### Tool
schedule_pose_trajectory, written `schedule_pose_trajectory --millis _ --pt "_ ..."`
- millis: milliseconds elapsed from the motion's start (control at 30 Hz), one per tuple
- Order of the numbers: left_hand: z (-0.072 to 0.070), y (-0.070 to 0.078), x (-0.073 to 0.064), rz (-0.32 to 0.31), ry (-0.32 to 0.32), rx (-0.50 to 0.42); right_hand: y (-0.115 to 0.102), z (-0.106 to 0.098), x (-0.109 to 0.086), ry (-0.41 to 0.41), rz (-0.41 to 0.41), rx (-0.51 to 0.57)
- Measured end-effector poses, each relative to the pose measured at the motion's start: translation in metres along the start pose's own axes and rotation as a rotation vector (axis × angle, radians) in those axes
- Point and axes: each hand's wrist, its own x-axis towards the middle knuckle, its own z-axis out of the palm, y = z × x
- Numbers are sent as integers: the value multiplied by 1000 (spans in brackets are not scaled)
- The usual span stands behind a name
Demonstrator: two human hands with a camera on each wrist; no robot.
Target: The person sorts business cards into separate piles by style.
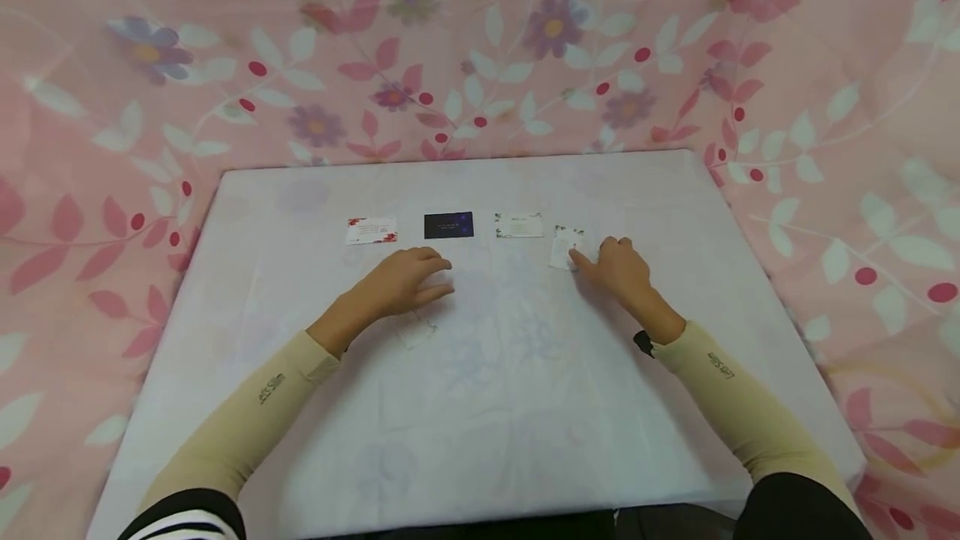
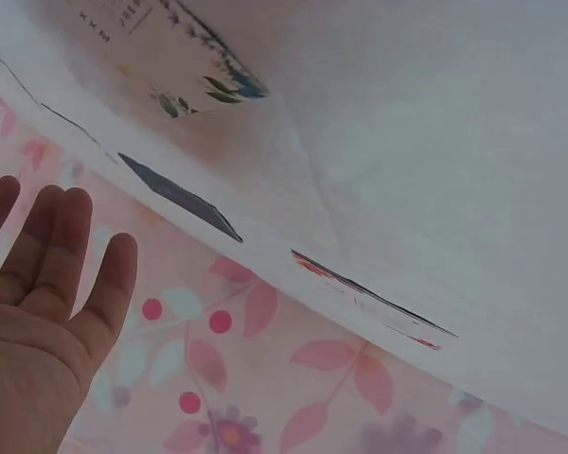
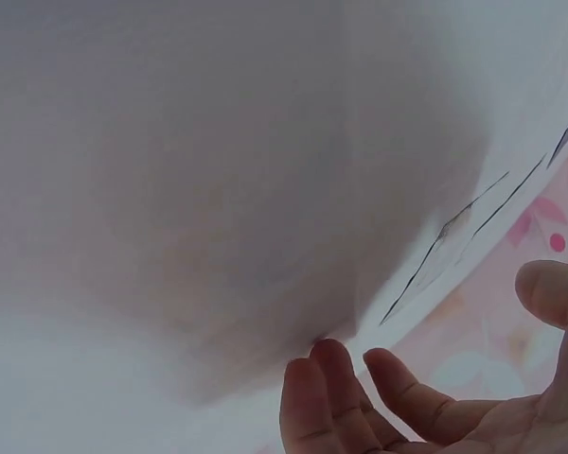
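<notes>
My left hand (image 1: 408,280) hovers over the table, fingers relaxed and apart, holding nothing. Below its wrist lies a white card with leaf print (image 2: 204,71), mostly hidden by the arm in the head view. Ahead of that hand are a white card with red flowers (image 1: 372,231) and a dark blue card (image 1: 448,225). My right hand (image 1: 621,273) is at the right end of the row, its thumb tip overlapping a slightly turned white card (image 1: 564,247) in the head view. Its fingers are loosely bent with nothing between them in the right wrist view.
A white card with green leaf corners (image 1: 519,225) lies between the dark card and the turned one. White cloth covers the table (image 1: 480,407). A pink flowered curtain (image 1: 480,48) hangs behind the far edge and along both sides.
</notes>
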Motion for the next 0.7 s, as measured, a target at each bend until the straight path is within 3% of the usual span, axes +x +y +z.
schedule_pose_trajectory --millis 100,200,367,500,700 --pt "1 -1 -7 24 54 29 -7 4 -1 25 -8 1" --pt "2 -3 -12 -3 70 93 -15 9 -3 64 -38 7" --pt "-1 -10 -23 -105 27 177 -25 17 -12 113 -140 39" --pt "-4 -17 -38 -128 -8 180 -33 22 -21 129 -208 58" --pt "0 -25 -66 -170 -63 182 -45 30 -32 72 -326 57"
